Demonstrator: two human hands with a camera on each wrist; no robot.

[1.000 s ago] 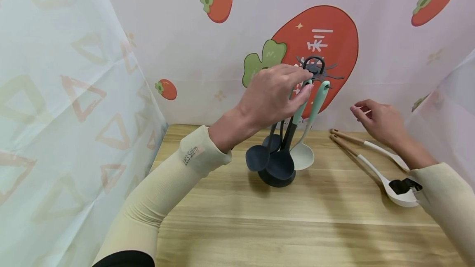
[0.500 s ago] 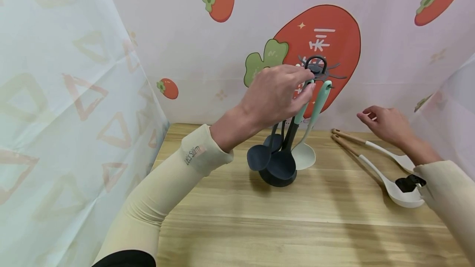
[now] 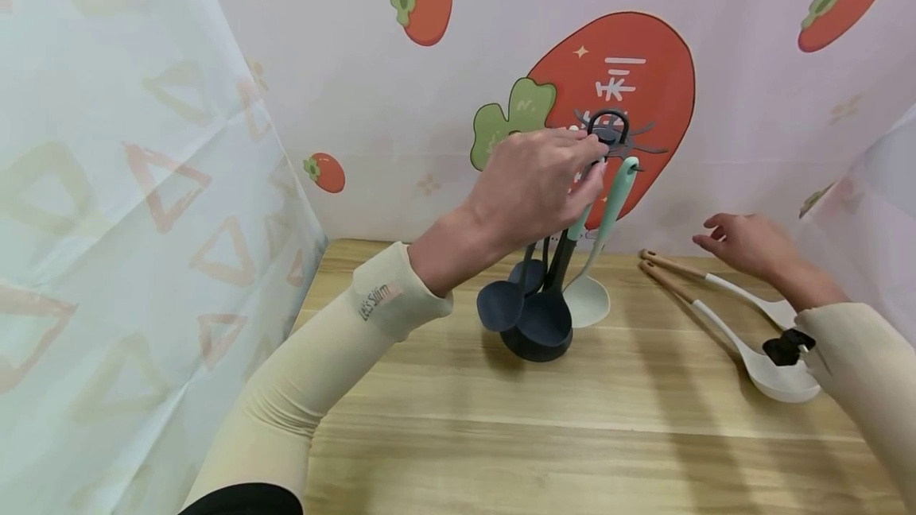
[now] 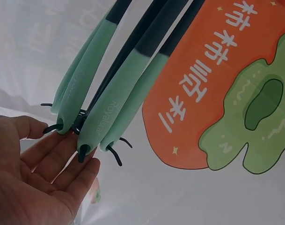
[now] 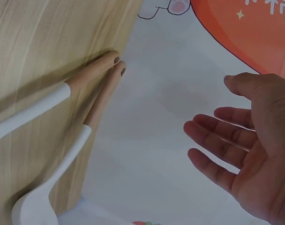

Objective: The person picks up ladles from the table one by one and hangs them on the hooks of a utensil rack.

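Note:
My left hand (image 3: 533, 181) is at the top of a rotating utensil stand (image 3: 607, 136) with grey hooks and a black ring. In the left wrist view, its fingers lie loosely behind the ends of hanging mint-green handles (image 4: 112, 105), and the thumb tip meets a hook's tip. From the stand hang dark ladle-like utensils (image 3: 545, 316) and a cream-headed one (image 3: 590, 302); the left hand hides part of their handles. My right hand (image 3: 751, 245) hovers to the right with fingers apart, holding nothing, above two white utensils (image 3: 773, 376) with wooden handles.
The wooden table (image 3: 458, 435) runs up to a printed back sheet (image 3: 401, 118). Another patterned sheet (image 3: 143, 221) walls off the left. The stand's dark round base (image 3: 537, 352) rests near the table's middle. White utensils lie at the right, handles toward the back.
My right hand has drawn slightly rightward and down, and its fingers have spread. The left hand stays at the stand's top with only a slight shift. The hanging utensils keep their places.

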